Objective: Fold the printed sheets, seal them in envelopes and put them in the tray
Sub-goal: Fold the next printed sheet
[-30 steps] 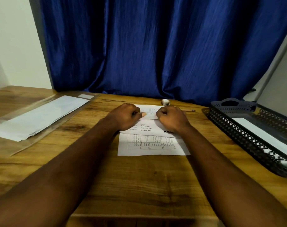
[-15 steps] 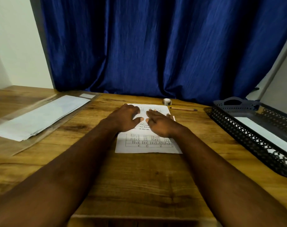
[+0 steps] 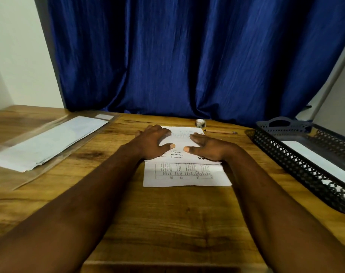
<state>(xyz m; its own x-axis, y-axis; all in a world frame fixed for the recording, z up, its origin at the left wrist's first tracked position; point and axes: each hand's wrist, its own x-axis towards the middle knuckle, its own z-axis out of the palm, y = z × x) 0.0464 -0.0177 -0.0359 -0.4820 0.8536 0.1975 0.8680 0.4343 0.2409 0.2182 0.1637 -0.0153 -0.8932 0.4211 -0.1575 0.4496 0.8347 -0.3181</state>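
Note:
A printed sheet with a table on it lies on the wooden desk, its far part folded over toward me. My left hand and my right hand press flat on the folded flap, fingers spread, thumbs nearly meeting in the middle. A stack of white envelopes in a clear plastic sleeve lies at the left. At the right stands a dark perforated tray with a white envelope inside.
A small roll of tape and a pencil lie behind the sheet. A blue curtain hangs along the desk's far edge. The desk's front edge runs close to my forearms.
My hands held the sheet's far edge in closed fingers a second ago. They have since laid it down, opened flat and slid apart along the fold.

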